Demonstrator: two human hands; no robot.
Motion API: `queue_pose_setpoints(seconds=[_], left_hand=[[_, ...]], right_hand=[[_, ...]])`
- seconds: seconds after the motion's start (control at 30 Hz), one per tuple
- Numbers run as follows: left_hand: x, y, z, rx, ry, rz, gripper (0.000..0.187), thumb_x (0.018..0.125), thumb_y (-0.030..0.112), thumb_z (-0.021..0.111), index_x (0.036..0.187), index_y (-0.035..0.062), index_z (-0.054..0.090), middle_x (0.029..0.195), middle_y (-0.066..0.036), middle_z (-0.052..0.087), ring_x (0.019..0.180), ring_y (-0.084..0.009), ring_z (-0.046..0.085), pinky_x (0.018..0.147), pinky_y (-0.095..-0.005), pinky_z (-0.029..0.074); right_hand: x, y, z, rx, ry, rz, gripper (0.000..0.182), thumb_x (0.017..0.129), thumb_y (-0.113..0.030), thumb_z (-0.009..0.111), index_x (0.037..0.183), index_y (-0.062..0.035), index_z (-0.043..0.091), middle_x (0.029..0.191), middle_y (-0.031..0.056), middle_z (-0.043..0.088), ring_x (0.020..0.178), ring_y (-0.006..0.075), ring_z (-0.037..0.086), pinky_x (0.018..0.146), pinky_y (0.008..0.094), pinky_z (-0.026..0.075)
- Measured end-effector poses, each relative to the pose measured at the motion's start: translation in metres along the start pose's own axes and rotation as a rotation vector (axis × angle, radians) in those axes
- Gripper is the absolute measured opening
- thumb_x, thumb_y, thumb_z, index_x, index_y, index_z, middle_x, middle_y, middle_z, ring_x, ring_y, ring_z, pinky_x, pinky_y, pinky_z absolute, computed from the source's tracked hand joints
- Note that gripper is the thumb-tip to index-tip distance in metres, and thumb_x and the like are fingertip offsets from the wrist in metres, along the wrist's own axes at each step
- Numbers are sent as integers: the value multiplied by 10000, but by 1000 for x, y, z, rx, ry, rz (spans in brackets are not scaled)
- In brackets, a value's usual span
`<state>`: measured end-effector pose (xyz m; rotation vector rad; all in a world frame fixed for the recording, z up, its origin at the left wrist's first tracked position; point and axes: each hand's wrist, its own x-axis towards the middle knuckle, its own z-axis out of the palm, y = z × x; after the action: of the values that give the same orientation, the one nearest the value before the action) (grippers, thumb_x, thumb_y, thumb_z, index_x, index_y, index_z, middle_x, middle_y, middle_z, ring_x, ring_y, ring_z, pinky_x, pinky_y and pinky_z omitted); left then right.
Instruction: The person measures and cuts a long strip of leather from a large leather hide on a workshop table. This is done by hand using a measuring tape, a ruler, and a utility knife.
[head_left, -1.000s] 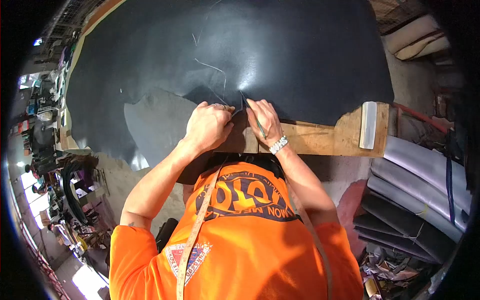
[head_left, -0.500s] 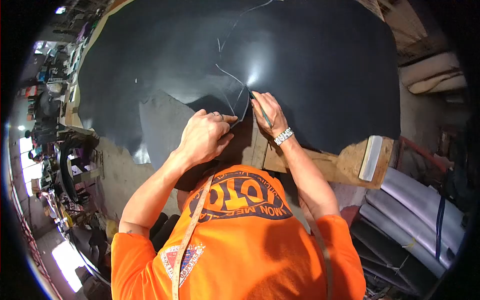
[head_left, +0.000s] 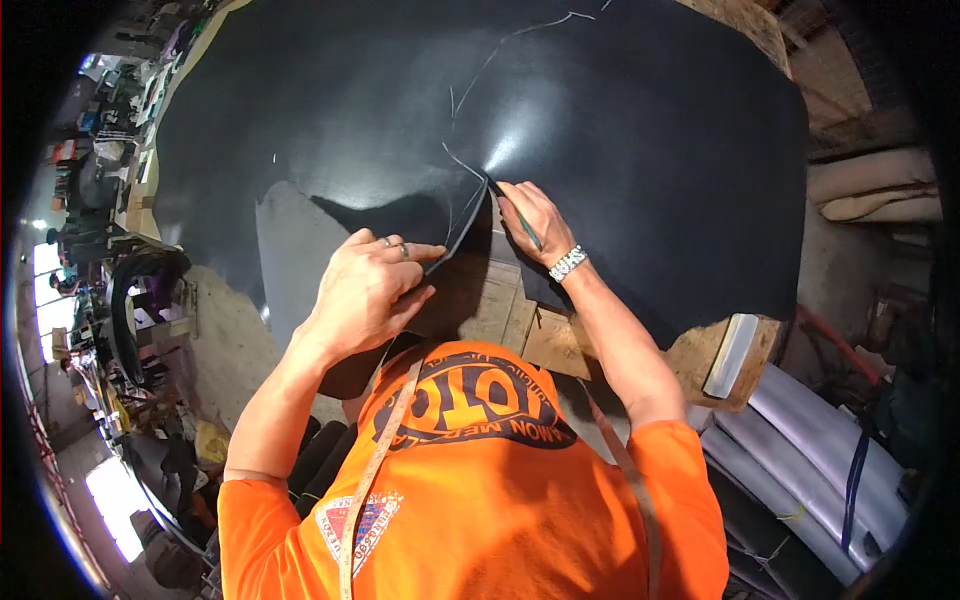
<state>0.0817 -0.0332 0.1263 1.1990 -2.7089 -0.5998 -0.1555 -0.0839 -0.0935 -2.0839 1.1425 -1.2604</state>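
Observation:
A large black leather sheet (head_left: 640,130) with thin pale lines drawn on it lies over a wooden table. My right hand (head_left: 536,225) is closed on a slim dark tool (head_left: 522,222), whose tip touches the leather at the top of a slit. Left of the slit, my left hand (head_left: 370,285) pinches the cut edge of the leather, index finger stretched along it. A folded-over flap (head_left: 295,240) shows its grey underside beside that hand. Between the parted edges the bare wood (head_left: 480,300) shows.
A pale bar (head_left: 731,355) rests on the table's right corner. Rolls of grey material (head_left: 810,430) lie at the lower right, beige rolls (head_left: 880,180) at the upper right. Shelves and clutter (head_left: 130,330) stand at the left. A measuring tape (head_left: 375,470) hangs over the orange shirt.
My left hand has moved left and down, pulling the cut edge with it. The gap in the leather is wider and shows more wood. My right hand stays near the slit's top.

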Motion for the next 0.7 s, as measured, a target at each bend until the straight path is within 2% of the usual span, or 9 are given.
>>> queue_pose_setpoints(seconds=[0.27, 0.57, 0.67, 0.7], left_hand=[[1, 2, -34, -7, 41, -5, 364, 758, 111, 793, 574, 65, 482, 1144, -78, 761, 750, -248, 592, 720, -382, 398], [-8, -33, -79, -104, 55, -26, 384, 725, 94, 797, 569, 39, 451, 1094, -112, 763, 731, -265, 588, 726, -388, 403], [-8, -57, -99, -167, 38, -10, 378, 721, 98, 801, 585, 11, 459, 1081, -135, 759, 760, -291, 615, 741, -402, 424], [-6, -70, -110, -178, 47, 11, 374, 725, 102, 803, 600, -6, 468, 1064, -166, 753, 782, -333, 630, 761, -414, 445]], right_hand=[[31, 3, 27, -96, 74, -31, 182, 973, -81, 609, 1121, 26, 611, 883, 174, 627, 841, 346, 610, 788, 439, 507], [56, 2, 64, -228, 119, 110, 204, 987, -101, 585, 1139, 30, 620, 881, 172, 621, 868, 350, 600, 805, 447, 491], [60, -5, 84, -271, 170, 180, 208, 985, -99, 584, 1136, 38, 624, 890, 181, 629, 877, 360, 599, 813, 451, 489], [62, -7, 88, -269, 188, 202, 213, 985, -99, 583, 1137, 43, 626, 897, 186, 633, 885, 364, 601, 818, 449, 490]])
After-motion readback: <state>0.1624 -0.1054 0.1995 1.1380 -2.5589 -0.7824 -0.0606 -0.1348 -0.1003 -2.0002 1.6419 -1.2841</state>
